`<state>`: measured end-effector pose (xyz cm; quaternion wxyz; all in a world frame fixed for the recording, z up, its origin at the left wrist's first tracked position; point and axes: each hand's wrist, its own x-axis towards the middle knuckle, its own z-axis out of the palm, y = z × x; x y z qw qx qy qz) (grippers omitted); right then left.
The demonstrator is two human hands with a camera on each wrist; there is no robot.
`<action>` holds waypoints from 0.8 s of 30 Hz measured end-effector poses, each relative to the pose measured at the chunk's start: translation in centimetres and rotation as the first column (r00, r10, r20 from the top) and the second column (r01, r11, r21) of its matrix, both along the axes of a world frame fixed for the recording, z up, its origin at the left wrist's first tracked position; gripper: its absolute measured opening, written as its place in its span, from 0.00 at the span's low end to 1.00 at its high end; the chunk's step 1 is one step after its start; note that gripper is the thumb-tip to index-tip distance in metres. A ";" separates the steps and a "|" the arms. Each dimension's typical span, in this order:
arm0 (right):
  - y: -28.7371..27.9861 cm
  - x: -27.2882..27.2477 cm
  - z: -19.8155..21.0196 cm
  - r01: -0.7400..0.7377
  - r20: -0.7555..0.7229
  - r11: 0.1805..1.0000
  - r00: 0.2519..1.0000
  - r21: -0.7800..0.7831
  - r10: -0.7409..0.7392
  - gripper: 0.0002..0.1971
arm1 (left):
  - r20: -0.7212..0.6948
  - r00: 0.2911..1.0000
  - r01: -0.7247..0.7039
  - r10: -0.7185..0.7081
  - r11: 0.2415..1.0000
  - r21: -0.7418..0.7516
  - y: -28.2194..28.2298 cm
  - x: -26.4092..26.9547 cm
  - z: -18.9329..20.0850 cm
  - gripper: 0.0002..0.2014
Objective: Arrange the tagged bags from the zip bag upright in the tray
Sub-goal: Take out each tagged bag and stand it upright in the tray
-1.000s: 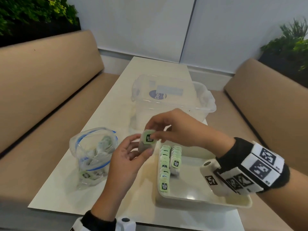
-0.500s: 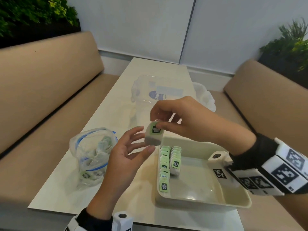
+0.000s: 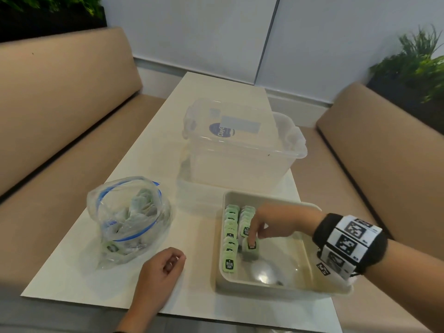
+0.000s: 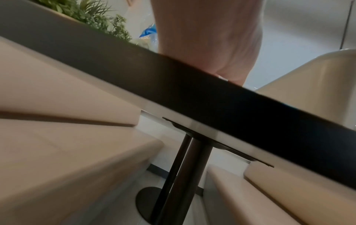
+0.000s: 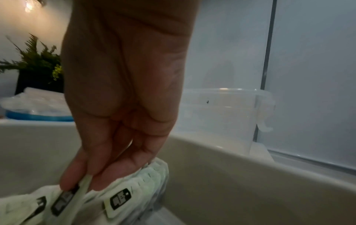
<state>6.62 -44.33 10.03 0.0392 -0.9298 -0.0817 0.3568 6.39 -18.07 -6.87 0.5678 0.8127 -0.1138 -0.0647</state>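
A beige tray (image 3: 283, 288) sits at the table's front right with two rows of upright green-tagged bags (image 3: 231, 233) along its left side. My right hand (image 3: 254, 237) reaches into the tray and pinches the tag of one tagged bag (image 3: 251, 251) at the near end of the second row; the right wrist view shows the tag (image 5: 84, 185) between thumb and fingertip. An open clear zip bag (image 3: 129, 219) with a blue seal holds more bags at the left. My left hand (image 3: 171, 263) rests on the table between zip bag and tray, fingers loosely curled, holding nothing.
A clear lidded storage box (image 3: 240, 150) stands behind the tray. Beige benches (image 3: 60, 104) run along both sides of the table. The left wrist view looks along the table's dark front edge (image 4: 212, 94) and down at the table's post (image 4: 179, 167).
My right hand took the bag from in front of my left hand and carried it down into the tray. My left hand dropped to the table and curled loosely.
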 end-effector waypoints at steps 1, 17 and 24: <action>0.0 0.2 -0.3 0.003 -0.012 1.000 1.000 0.007 -0.003 0.17 | 0.003 1.000 0.001 -0.001 1.000 -0.004 0.0 0.0 -0.1 0.13; -0.3 1.2 -1.5 -0.007 -0.027 0.998 1.000 -0.060 0.006 0.25 | 0.047 0.999 0.020 -0.019 1.000 -0.024 0.1 0.0 -0.3 0.12; 0.7 1.8 1.8 0.017 0.134 0.998 0.991 0.064 -0.026 0.21 | 0.264 0.956 -0.095 0.129 0.986 -0.138 0.8 -1.0 -0.1 0.10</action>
